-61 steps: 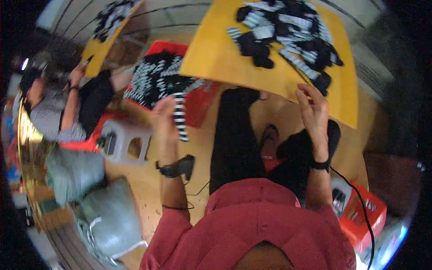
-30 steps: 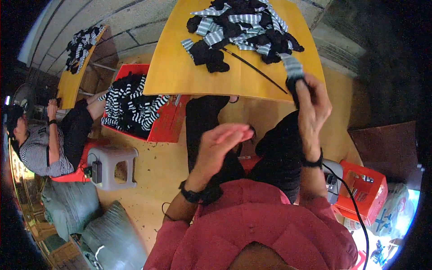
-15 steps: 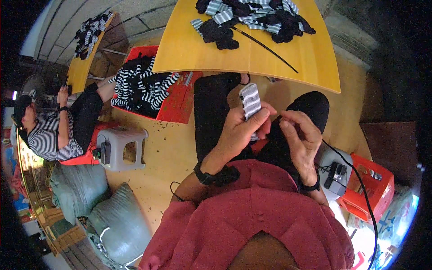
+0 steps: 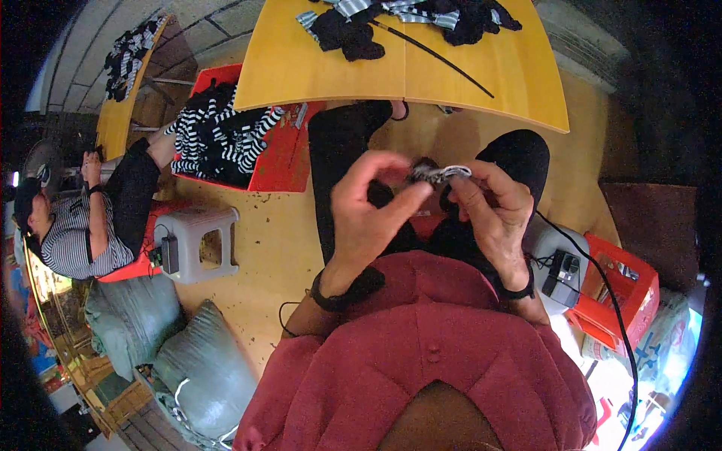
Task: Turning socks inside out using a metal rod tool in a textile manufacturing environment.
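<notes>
In front of my lap, a small striped grey, white and black knitted piece (image 4: 444, 175) is stretched between my hands. My left hand (image 4: 368, 210) pinches its dark, bunched end between thumb and fingers. At the pale, looped end, the thumb and fingers of my right hand (image 4: 496, 207) are closed on the fabric. Its exact kind cannot be made out, as fingers cover part of it. Beyond my knees, a heap of similar black and grey-striped knits (image 4: 346, 34) lies on the yellow table (image 4: 323, 83), beside a thin black stick (image 4: 436, 59).
A red crate (image 4: 289, 161) full of black-and-white striped knits (image 4: 226, 143) stands left of my legs. Farther left sits a person in a striped shirt (image 4: 86, 237), near a grey stool (image 4: 197, 244) and stuffed green sacks (image 4: 203, 368). A red stool (image 4: 620, 304) and a black cable (image 4: 613, 316) are at right.
The knitted piece, earlier upright in my left hand, now lies sideways between both hands. My right hand has taken hold of one end. The view has shifted slightly.
</notes>
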A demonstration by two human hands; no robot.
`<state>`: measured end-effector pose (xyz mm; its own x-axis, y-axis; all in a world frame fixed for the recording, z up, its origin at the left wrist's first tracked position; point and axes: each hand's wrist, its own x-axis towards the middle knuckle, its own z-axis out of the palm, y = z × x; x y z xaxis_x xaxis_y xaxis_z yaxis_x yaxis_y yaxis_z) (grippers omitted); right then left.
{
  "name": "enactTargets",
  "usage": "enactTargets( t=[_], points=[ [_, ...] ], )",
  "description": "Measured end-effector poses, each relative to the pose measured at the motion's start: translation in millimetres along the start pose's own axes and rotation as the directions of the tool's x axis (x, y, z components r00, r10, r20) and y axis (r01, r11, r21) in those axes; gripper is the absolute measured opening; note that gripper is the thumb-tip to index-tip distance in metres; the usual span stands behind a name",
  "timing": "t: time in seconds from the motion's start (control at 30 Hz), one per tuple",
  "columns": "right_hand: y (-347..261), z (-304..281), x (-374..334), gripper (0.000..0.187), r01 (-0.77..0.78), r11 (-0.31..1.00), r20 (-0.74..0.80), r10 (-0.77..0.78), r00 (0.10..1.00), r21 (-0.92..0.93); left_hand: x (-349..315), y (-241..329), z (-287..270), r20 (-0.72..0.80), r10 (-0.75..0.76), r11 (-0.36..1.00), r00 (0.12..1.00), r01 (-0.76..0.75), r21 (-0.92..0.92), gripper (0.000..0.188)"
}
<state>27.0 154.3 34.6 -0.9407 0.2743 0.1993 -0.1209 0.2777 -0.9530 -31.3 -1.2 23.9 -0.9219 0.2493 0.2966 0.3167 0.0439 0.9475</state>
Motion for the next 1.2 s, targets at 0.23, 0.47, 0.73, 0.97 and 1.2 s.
enactTargets(
  t=[0.23,0.47,0.73,0.97,1.2],
  points=[
    [5,17,-7,0.016,0.233,0.944,-0.063,-0.254,0.965,-0.233,-16,15,6,0.123,-0.482,0.790,0.868,0.491,-0.368,0.013],
    [15,20,-12,0.023,0.407,0.872,0.022,-0.418,0.908,-0.272,-12,5,-1,0.246,-0.540,0.681,0.805,0.589,-0.435,0.020],
    [17,22,-14,0.024,0.371,0.892,0.050,-0.371,0.927,-0.257,-13,-5,2,0.190,-0.519,0.751,0.834,0.550,-0.364,0.014],
    [2,10,-9,0.017,0.041,0.989,0.103,-0.027,0.994,-0.141,-11,1,-3,0.191,-0.450,0.866,0.872,0.478,-0.144,0.013],
    [4,7,-8,0.013,-0.210,0.976,0.235,0.192,0.953,0.057,-17,-3,-5,0.288,-0.359,0.909,0.888,0.403,-0.107,0.008]
  ],
)
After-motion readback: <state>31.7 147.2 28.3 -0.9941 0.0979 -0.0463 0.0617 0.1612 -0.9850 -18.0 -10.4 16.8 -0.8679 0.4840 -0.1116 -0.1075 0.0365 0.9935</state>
